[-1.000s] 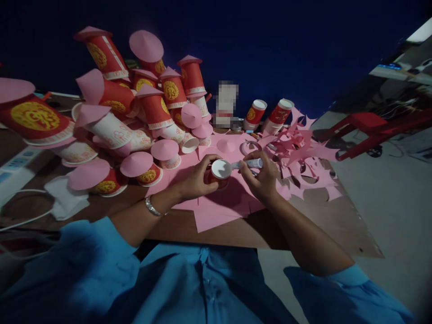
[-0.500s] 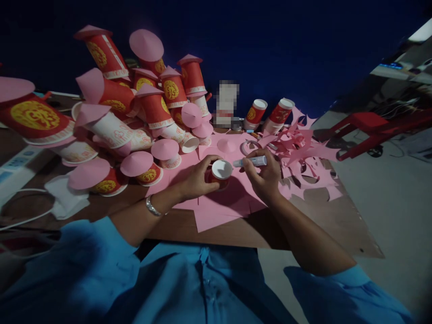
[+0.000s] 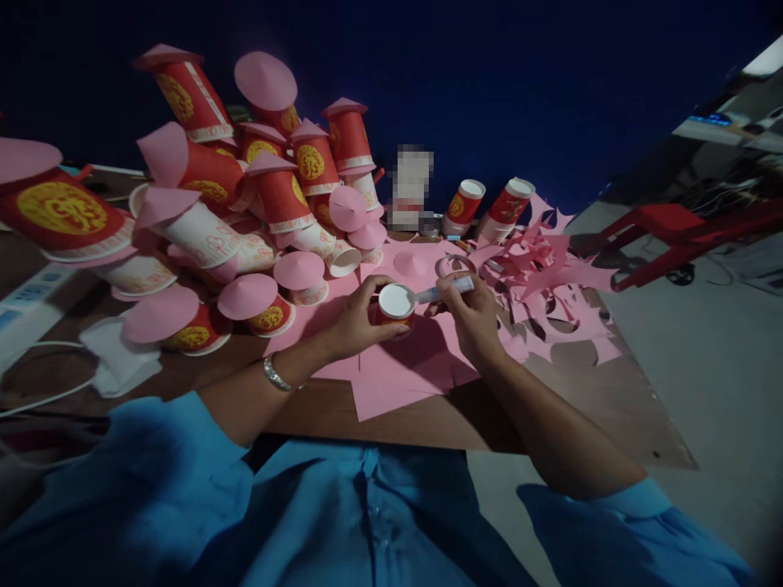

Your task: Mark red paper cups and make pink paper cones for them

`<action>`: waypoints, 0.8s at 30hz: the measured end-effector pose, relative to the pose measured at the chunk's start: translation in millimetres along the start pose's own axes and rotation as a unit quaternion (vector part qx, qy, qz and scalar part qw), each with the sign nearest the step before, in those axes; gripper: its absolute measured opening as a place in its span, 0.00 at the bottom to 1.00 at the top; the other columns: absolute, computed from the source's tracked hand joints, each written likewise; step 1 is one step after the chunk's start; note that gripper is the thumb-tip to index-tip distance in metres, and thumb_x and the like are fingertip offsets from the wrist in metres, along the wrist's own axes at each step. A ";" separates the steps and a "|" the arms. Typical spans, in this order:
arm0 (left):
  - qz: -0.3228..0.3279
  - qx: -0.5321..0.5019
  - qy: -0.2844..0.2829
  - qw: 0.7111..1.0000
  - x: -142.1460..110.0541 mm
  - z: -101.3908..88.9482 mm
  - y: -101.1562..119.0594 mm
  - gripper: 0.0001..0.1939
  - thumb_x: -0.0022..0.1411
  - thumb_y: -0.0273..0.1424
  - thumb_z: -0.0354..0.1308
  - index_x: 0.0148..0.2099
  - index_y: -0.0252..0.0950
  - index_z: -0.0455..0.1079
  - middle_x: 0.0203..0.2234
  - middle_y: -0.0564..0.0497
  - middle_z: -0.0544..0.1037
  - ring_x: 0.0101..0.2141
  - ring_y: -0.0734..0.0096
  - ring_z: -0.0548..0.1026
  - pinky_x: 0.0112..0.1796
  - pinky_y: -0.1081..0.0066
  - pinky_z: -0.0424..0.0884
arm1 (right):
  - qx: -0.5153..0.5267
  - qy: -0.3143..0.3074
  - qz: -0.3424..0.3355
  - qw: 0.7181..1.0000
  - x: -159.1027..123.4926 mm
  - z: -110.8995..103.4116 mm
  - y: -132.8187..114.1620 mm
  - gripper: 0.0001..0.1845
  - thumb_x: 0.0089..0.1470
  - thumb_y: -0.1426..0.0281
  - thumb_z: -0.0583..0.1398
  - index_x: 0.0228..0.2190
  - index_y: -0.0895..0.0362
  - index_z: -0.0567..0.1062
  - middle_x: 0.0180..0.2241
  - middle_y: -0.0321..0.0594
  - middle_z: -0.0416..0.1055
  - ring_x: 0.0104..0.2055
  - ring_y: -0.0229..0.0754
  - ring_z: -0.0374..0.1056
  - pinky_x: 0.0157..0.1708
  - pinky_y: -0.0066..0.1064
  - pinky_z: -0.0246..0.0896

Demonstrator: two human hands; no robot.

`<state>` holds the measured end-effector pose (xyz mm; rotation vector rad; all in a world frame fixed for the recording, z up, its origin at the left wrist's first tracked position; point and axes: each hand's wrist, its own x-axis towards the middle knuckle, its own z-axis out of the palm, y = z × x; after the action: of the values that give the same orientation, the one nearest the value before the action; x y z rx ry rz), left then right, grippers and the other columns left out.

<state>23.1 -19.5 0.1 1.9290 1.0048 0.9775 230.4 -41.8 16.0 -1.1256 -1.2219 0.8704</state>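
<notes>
We have our left hand (image 3: 360, 322) wrapped around the small red cup (image 3: 396, 302), its white round end facing up over the pink paper (image 3: 391, 393) in the near middle. Our right hand (image 3: 475, 316), apart from the left, grips a white tube (image 3: 456, 287) with its tip at the rim's right side; whether it touches, we cannot tell. We'd do best to brace the cup lightly without denting it and guide the tip evenly.

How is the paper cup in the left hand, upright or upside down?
Upside down, it seems: the red paper cup shows a shallow white base upward.
</notes>
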 end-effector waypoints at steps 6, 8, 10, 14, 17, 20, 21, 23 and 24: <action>0.010 0.025 0.005 1.000 0.6 -0.5 -1.4 0.31 0.53 0.31 0.72 0.55 0.42 0.64 0.53 0.48 0.77 0.53 0.57 0.77 0.56 0.55 0.74 | -0.060 -0.005 -0.049 0.997 -4.4 -1.6 -0.7 0.17 0.59 0.53 0.65 0.33 0.52 0.68 0.24 0.29 0.72 0.23 0.38 0.73 0.25 0.32 0.72; 0.012 0.028 0.011 0.999 1.2 0.1 -2.4 0.30 0.53 0.32 0.73 0.55 0.42 0.64 0.52 0.48 0.78 0.52 0.58 0.78 0.54 0.57 0.75 | -0.105 -0.006 -0.078 0.991 -6.9 -2.4 -2.9 0.14 0.60 0.56 0.64 0.33 0.52 0.68 0.26 0.30 0.73 0.24 0.38 0.73 0.25 0.32 0.70; 0.009 0.033 0.019 0.999 1.8 0.8 -3.0 0.31 0.52 0.34 0.73 0.54 0.42 0.64 0.51 0.48 0.78 0.51 0.59 0.78 0.51 0.59 0.76 | -0.148 -0.008 -0.104 0.984 -9.8 -2.8 -6.3 0.11 0.60 0.59 0.64 0.33 0.52 0.69 0.27 0.32 0.73 0.25 0.38 0.73 0.26 0.32 0.69; -0.003 0.040 0.025 0.999 2.2 1.5 -2.6 0.32 0.52 0.36 0.74 0.54 0.43 0.63 0.51 0.48 0.79 0.50 0.59 0.79 0.50 0.60 0.76 | -0.162 -0.027 -0.137 0.977 -14.2 -2.5 -12.7 0.09 0.59 0.63 0.64 0.33 0.52 0.70 0.27 0.33 0.73 0.26 0.40 0.73 0.26 0.33 0.69; 0.002 0.022 0.022 0.999 1.8 1.5 -1.4 0.31 0.51 0.34 0.75 0.54 0.43 0.63 0.52 0.48 0.79 0.50 0.59 0.79 0.50 0.59 0.75 | -0.119 -0.033 -0.136 0.983 -14.6 -2.0 -14.9 0.08 0.60 0.63 0.64 0.33 0.52 0.70 0.26 0.31 0.74 0.25 0.39 0.74 0.26 0.33 0.68; 0.017 0.012 0.028 0.999 1.6 1.5 -0.9 0.30 0.51 0.31 0.74 0.53 0.42 0.64 0.52 0.47 0.78 0.50 0.59 0.78 0.51 0.59 0.75 | -0.109 -0.008 -0.142 0.984 -13.1 -2.2 -15.0 0.09 0.60 0.63 0.64 0.33 0.52 0.70 0.26 0.30 0.74 0.24 0.38 0.74 0.25 0.32 0.67; 0.022 0.013 0.028 0.999 1.6 1.4 -1.1 0.30 0.51 0.31 0.73 0.53 0.42 0.64 0.52 0.47 0.78 0.51 0.59 0.78 0.51 0.59 0.75 | -0.118 -0.001 -0.145 0.982 -12.5 -2.6 -14.6 0.09 0.60 0.63 0.64 0.33 0.52 0.70 0.26 0.31 0.74 0.24 0.38 0.74 0.24 0.31 0.67; 0.034 0.018 0.027 0.999 1.6 1.4 -1.9 0.30 0.52 0.30 0.73 0.53 0.42 0.64 0.52 0.46 0.77 0.52 0.59 0.77 0.52 0.58 0.75 | -0.149 0.005 -0.155 0.977 -11.6 -3.9 -13.7 0.08 0.61 0.64 0.63 0.34 0.52 0.70 0.26 0.32 0.74 0.24 0.38 0.73 0.25 0.32 0.66; 0.037 0.021 0.027 0.999 1.6 1.5 -2.6 0.30 0.52 0.30 0.73 0.54 0.41 0.64 0.52 0.46 0.77 0.52 0.59 0.77 0.53 0.58 0.75 | -0.168 0.005 -0.166 0.972 -11.2 -4.6 -13.1 0.07 0.61 0.64 0.63 0.34 0.52 0.70 0.27 0.32 0.74 0.24 0.38 0.73 0.26 0.32 0.66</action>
<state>24.3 -17.4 -2.3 1.9964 0.9969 1.0630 232.2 -56.6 25.9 -1.1429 -1.5345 0.4123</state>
